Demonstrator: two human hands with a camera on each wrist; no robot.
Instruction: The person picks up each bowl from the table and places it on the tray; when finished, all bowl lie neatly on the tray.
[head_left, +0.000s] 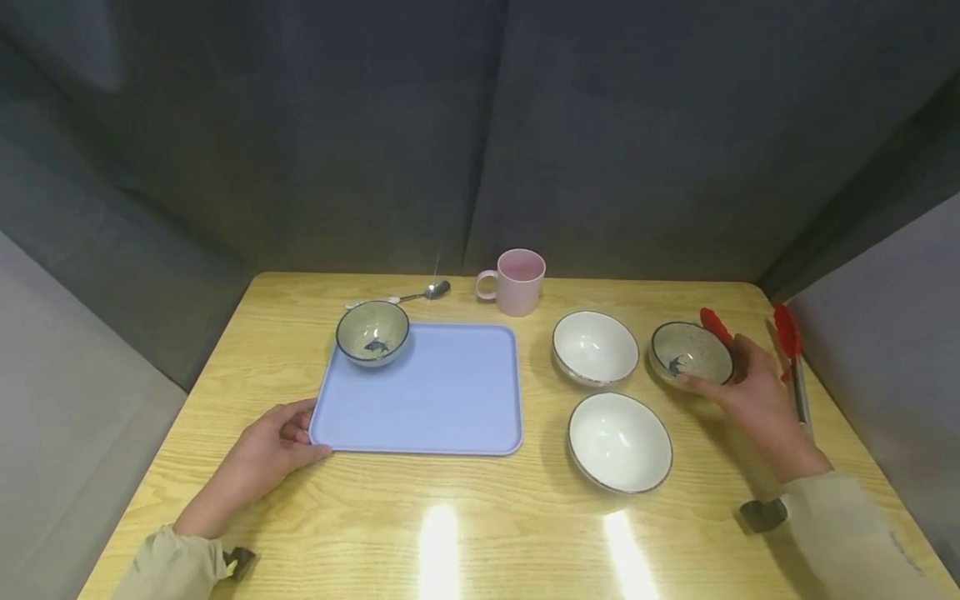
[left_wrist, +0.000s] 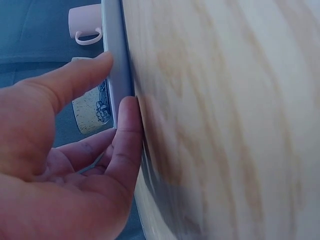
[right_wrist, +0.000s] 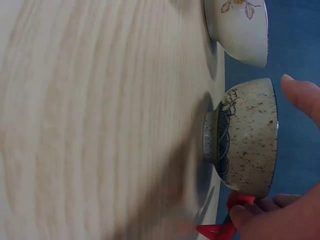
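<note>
My left hand [head_left: 266,446] grips the near left corner of a light blue tray [head_left: 450,400], thumb on the edge and fingers at its side. A speckled bowl [head_left: 372,333] with a dark fish inside sits on the tray's far left corner. On the right, my right hand [head_left: 757,400] reaches round a second speckled bowl [head_left: 693,354], which stands upright on the table. In the right wrist view the thumb [right_wrist: 300,97] is just off this bowl's rim, while the fingers are close against its opposite side.
Two white bowls [head_left: 596,346] [head_left: 621,442] stand between the tray and my right hand. Behind are a pink mug [head_left: 520,283] and a spoon [head_left: 435,290]. Red-tipped tongs [head_left: 791,342] lie by the right wall, beyond my right hand. Dark cloth [head_left: 480,133] hangs along the back.
</note>
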